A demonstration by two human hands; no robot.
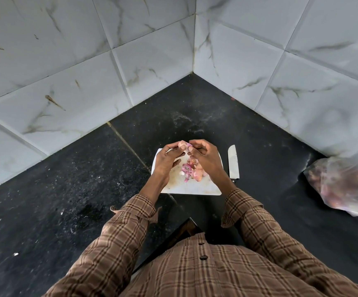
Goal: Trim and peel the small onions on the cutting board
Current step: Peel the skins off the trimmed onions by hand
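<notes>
Onion (182,144), small and pink, is held above the far edge of the white cutting board (192,187), pinched between the fingertips of the left hand (167,160) and the right hand (203,156). Pink peel scraps (189,171) lie at the board's centre. Knife (233,162) lies on the black countertop (66,189), just beside the board's right edge. Plastic bag (345,185) sits near the countertop's right edge.

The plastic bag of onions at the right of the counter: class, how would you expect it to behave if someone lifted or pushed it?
The plastic bag looks thin and crumpled, so it would probably sag rather than hold its shape. It bulges with lumpy contents, so it is likely fairly heavy for its size. Pushed along the black counter, it would probably drag and deform, not roll.
</notes>
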